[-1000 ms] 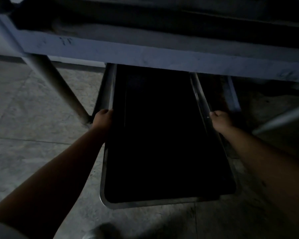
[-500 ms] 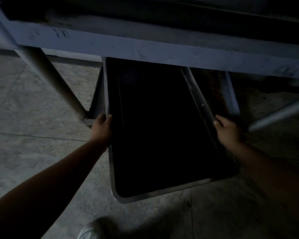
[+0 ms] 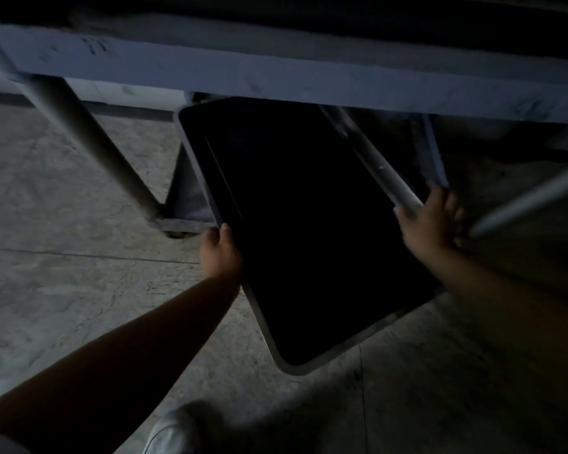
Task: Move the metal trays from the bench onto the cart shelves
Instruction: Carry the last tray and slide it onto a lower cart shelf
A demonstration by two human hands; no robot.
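A large dark metal tray with a pale rim is held low over the floor, slanted, with its far end just under the bench's front edge. My left hand grips the tray's left rim, thumb on top. My right hand holds the right rim, fingers wrapped over it. The scene is very dim and the tray's inside looks black.
A round metal leg slants down at the left to a foot on the tiled floor. A pale bar crosses at the right. Metal rails lie under the bench. A light shoe shows at the bottom.
The tray has come further out from under the bench and swung, its near end turning to the right. Both hands slid back with it, the right hand lower and further right.
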